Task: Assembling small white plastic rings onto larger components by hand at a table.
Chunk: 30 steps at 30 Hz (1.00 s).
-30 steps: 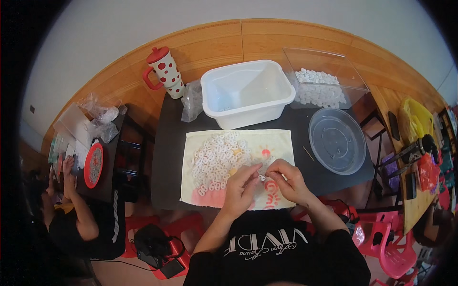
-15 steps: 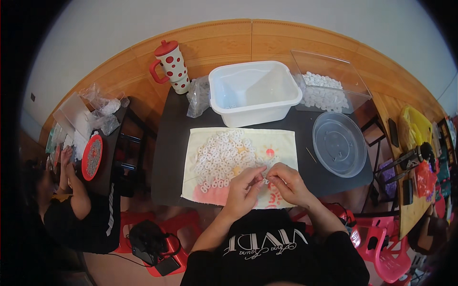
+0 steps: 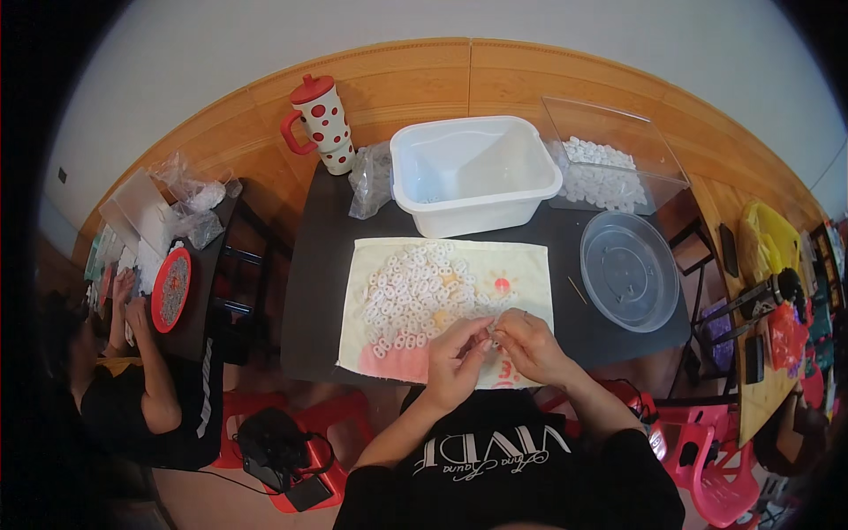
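Over the lower right part of a pale yellow towel (image 3: 358, 309), my two hands meet, fingertip to fingertip. My left hand (image 3: 457, 352) is closed in a pinch, and my right hand (image 3: 533, 346) pinches beside it with curled fingers. Between the fingertips shows a small whitish bit, too small to name. Many small white oval pieces with two holes (image 3: 415, 287) lie spread on the towel, just beyond and left of my hands. A red printed sun (image 3: 502, 284) decorates the towel's right side.
Behind the towel stands a white plastic tub (image 3: 474, 203). A clear box (image 3: 609, 172) holds white discs; a round clear lid (image 3: 629, 271) and a thin stick (image 3: 578, 291) lie at right. A spotted tumbler (image 3: 324, 124) stands back left. Another person (image 3: 146, 371) works at left beside a red tray (image 3: 171, 290).
My hands have drawn closer together, the left shifting slightly right, so the fingertips now touch. At left, the other person's hands have moved lower.
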Available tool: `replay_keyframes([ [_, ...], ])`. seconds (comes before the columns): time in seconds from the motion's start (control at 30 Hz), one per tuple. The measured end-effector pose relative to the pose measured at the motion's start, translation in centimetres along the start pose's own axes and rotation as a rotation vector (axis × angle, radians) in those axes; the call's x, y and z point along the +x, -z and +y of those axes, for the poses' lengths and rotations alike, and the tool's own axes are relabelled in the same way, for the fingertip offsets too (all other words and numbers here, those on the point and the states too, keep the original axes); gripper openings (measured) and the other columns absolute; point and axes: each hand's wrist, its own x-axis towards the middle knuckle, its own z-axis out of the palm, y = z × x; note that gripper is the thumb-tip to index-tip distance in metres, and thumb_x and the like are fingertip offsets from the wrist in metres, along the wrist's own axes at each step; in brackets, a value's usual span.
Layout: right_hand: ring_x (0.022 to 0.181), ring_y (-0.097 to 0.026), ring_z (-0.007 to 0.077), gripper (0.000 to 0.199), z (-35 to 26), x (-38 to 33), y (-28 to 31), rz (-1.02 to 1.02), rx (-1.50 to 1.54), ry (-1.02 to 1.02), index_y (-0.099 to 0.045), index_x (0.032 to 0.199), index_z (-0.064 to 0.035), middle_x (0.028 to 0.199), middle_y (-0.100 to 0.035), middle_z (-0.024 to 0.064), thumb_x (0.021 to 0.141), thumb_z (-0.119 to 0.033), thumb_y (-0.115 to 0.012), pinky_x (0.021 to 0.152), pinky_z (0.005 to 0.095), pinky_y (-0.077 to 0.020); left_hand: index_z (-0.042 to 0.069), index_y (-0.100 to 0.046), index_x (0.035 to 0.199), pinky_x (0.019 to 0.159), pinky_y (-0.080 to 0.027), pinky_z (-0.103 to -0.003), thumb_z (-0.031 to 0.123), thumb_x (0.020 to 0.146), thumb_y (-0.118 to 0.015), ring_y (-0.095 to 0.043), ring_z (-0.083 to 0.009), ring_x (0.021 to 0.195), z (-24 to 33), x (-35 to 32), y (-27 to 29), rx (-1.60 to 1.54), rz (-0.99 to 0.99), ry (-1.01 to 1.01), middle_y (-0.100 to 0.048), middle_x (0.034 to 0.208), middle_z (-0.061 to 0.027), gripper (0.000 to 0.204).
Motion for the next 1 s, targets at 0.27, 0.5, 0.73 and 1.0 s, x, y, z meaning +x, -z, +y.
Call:
replay_keyframes([
  [0.27, 0.086, -0.06, 0.0308, 0.019, -0.4, 0.7, 1.6, 0.157, 0.041, 0.008, -0.062, 0.105, 0.0006, 0.093, -0.061, 0.0147, 0.086, 0.005, -0.061, 0.077, 0.036, -0.0487, -0.003, -0.063, 0.12, 0.067, -0.044, -0.021, -0.009, 0.089, -0.058, -0.054, -0.0083, 0.076, -0.5, -0.1, 0.0, -0.075, 0.047, 0.043, -0.059, 0.091, -0.004, 0.032],
  [0.5, 0.08, -0.059, 0.03, 0.029, -0.9, 1.4, 1.4, 0.107, 0.047, 0.187, -0.063, 0.105, 0.0, 0.092, -0.062, 0.0129, 0.078, 0.011, -0.063, 0.071, 0.0369, -0.0472, -0.004, -0.062, 0.12, 0.066, -0.044, -0.021, -0.009, 0.089, -0.058, -0.054, -0.0079, 0.076, -1.0, -0.2, 0.0, -0.064, 0.049, -0.018, -0.059, 0.091, -0.0043, 0.032],
  [0.73, 0.073, -0.056, 0.0282, 0.03, -0.6, 1.3, 1.0, 0.109, 0.115, 0.189, -0.063, 0.102, -0.0014, 0.084, -0.061, 0.011, 0.076, 0.013, -0.063, 0.063, 0.036, -0.0432, -0.005, -0.063, 0.117, 0.065, -0.044, -0.021, -0.009, 0.088, -0.059, -0.054, -0.0082, 0.076, -0.9, -0.3, -0.1, -0.085, 0.037, 0.01, -0.06, 0.091, -0.0047, 0.029],
  [1.0, 0.07, -0.057, 0.0283, 0.026, -0.2, 0.8, -0.2, 0.162, 0.106, 0.21, -0.063, 0.099, -0.001, 0.08, -0.061, 0.0112, 0.076, 0.013, -0.06, 0.064, 0.038, -0.0429, -0.006, -0.066, 0.11, 0.064, -0.044, -0.022, -0.005, 0.089, -0.061, -0.056, -0.0109, 0.072, -0.6, -0.7, -0.4, -0.006, 0.103, 0.006, -0.062, 0.089, -0.0074, 0.021],
])
